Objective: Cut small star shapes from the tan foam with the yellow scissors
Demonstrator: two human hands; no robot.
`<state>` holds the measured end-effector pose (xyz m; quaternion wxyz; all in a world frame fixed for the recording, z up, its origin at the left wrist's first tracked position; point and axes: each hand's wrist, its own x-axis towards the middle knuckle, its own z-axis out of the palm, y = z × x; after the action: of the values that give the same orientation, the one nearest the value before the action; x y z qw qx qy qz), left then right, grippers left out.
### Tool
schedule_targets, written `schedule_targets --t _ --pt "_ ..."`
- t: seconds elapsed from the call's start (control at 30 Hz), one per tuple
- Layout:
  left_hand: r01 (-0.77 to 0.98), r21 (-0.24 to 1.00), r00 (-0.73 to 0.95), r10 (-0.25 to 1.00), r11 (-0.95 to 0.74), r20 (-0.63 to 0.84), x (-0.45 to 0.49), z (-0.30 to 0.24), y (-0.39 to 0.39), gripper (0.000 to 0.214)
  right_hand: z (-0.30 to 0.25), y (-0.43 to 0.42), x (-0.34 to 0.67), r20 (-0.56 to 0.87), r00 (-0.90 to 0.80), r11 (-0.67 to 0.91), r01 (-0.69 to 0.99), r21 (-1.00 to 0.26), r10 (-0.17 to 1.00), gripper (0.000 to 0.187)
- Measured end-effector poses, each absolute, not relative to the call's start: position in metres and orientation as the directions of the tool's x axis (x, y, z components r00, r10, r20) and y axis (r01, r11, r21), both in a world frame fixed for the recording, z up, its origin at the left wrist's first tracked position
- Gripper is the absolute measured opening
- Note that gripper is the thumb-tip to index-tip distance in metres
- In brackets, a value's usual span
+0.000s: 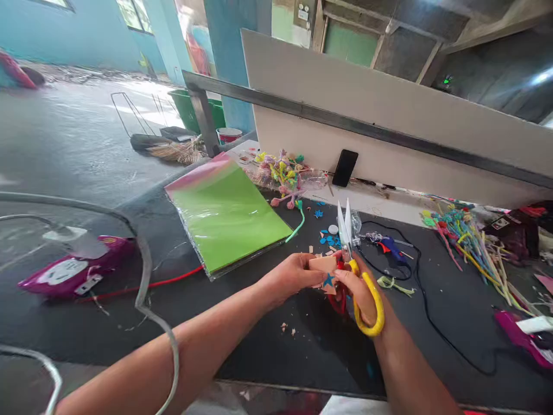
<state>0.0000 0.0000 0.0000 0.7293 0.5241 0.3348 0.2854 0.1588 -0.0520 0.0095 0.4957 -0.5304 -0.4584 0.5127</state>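
Note:
In front of me my left hand (298, 272) is closed, pinching a flat peach-coloured piece (322, 264), paper or foam. A small blue star (329, 280) lies on the peach material between my two hands. My right hand (360, 291) is closed too, its thumb at the star's edge. It also holds scissors (344, 230) with a yellow handle, blades pointing up and slightly parted. Under the hands a red loop shows, partly hidden; I cannot tell whether it belongs to the scissors. Blue cutouts (329, 240) and peach scraps lie just beyond my hands.
Green sheets in clear plastic (233, 213) lie to the left. Pipe-cleaner flowers (283, 170) and a leaning phone (345, 168) are at the back. A blue glue gun (392, 249) with a black cord and a pipe-cleaner bundle (475, 236) lie right. A grey cable (144, 271) crosses my left forearm.

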Motion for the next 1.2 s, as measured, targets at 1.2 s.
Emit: schedule_targets --t 1.2 --pt "-0.119 0.941 0.666 0.729 0.317 -0.161 -0.002 0.003 0.001 0.025 0.002 -0.049 0.165 -0.061 0.018 -0.058 -0.134 -0.989 0.998 0.027"
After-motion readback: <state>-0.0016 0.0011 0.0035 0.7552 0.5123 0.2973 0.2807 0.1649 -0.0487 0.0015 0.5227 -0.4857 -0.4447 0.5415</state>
